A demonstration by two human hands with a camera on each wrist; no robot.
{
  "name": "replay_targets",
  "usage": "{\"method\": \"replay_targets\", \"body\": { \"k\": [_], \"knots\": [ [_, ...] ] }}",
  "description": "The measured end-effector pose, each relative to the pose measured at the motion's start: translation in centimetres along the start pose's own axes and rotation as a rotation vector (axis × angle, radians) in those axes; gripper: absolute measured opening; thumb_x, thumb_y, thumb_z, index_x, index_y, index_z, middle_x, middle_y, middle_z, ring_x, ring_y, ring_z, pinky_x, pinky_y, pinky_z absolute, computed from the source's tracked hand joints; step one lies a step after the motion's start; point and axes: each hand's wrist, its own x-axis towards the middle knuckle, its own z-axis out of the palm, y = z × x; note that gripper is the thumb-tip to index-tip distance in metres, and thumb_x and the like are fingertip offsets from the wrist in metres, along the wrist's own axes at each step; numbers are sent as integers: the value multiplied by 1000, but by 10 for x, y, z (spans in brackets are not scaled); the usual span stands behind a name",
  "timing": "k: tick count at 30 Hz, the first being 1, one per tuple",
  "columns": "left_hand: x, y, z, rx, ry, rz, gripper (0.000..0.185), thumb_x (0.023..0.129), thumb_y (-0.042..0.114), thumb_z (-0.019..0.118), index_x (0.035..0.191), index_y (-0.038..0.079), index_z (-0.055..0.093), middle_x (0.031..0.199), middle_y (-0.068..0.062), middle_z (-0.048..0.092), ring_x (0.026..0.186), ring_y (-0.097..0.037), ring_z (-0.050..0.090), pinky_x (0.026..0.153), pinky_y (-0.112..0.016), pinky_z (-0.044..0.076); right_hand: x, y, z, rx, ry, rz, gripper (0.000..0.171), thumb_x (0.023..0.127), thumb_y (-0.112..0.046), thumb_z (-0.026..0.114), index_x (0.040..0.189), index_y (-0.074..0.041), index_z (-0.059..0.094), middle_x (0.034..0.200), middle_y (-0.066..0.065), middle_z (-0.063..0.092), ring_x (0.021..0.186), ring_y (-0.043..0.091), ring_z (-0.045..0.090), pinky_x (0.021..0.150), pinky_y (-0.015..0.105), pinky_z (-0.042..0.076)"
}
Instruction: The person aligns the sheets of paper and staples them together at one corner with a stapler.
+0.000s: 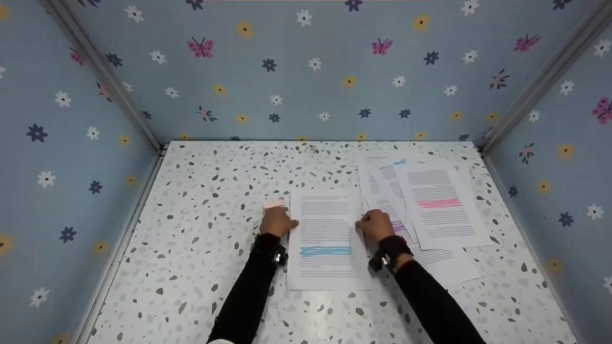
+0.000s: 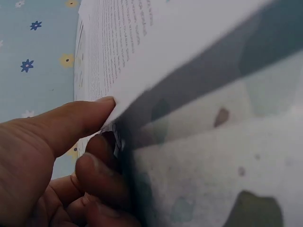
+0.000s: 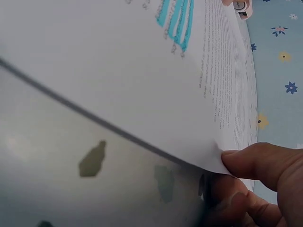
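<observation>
On a speckled counter, two hands hold one printed sheet by its side edges. The left hand has its grip closed on the sheet's left edge: the thumb lies on top and the fingers curl beneath, lifting that edge slightly off the counter. The right hand pinches the right edge the same way, thumb above and fingers below. The sheet lies at the middle of the counter, covered in lines of text, with a blue highlighted band across its lower part. Just beyond the left hand sits a small pale pink object, too small to identify. To the right, touching the right hand, lies a loose pile of papers; the top one has a pink highlighted band. Blue walls patterned with flowers and butterflies surround the counter.
</observation>
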Motion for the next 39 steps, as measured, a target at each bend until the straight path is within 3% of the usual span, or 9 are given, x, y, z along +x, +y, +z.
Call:
{"method": "replay_targets", "body": {
  "k": [4, 9, 15, 21, 28, 39],
  "knots": [
    [-2, 0, 0, -3, 8, -10, 33, 80, 17, 84, 105, -2, 72, 84, -8, 69, 73, -24, 64, 66, -39, 51, -2, -1, 0, -10, -8, 1, 22, 83, -17, 78, 70, -8, 64, 62, 2, 63, 57, 19, 55, 53, 30, 41],
    [0, -2, 3, 9, 26, -38, 31, 77, 18, 87, 97, -1, 73, 89, -13, 73, 77, -27, 66, 71, -44, 53, -4, -1, -1, -19, -8, 4, 21, 83, -19, 79, 78, -8, 61, 64, 3, 64, 58, 18, 57, 55, 29, 42],
    [3, -3, 5, 3, 34, -42, 29, 76, 18, 89, 90, 0, 72, 83, -12, 72, 75, -27, 65, 71, -45, 53, -4, 0, -2, 0, -9, 5, 22, 83, -17, 79, 80, -7, 60, 65, 4, 64, 57, 19, 57, 53, 30, 42],
    [5, -4, 5, 8, 32, -36, 40, 76, 20, 90, 106, -1, 74, 84, -10, 72, 78, -25, 66, 74, -44, 54, -1, 1, -1, -8, -21, 16, 20, 85, -18, 77, 81, -5, 63, 68, 5, 65, 56, 19, 58, 51, 30, 43],
    [10, -5, 3, 60, -12, -58, 27, 78, 23, 89, 86, 3, 72, 75, -6, 67, 67, -22, 59, 63, -37, 47, -1, 0, -2, -23, -31, 27, 19, 85, -20, 77, 81, -6, 64, 70, 5, 65, 59, 20, 58, 53, 31, 43],
    [12, -3, 4, 70, -35, -70, 25, 80, 23, 87, 82, 5, 69, 78, -7, 67, 71, -24, 60, 66, -39, 49, 0, 0, -2, -4, -43, 40, 19, 84, -20, 77, 82, -7, 64, 71, 6, 64, 61, 22, 57, 54, 31, 43]
  ]
}}
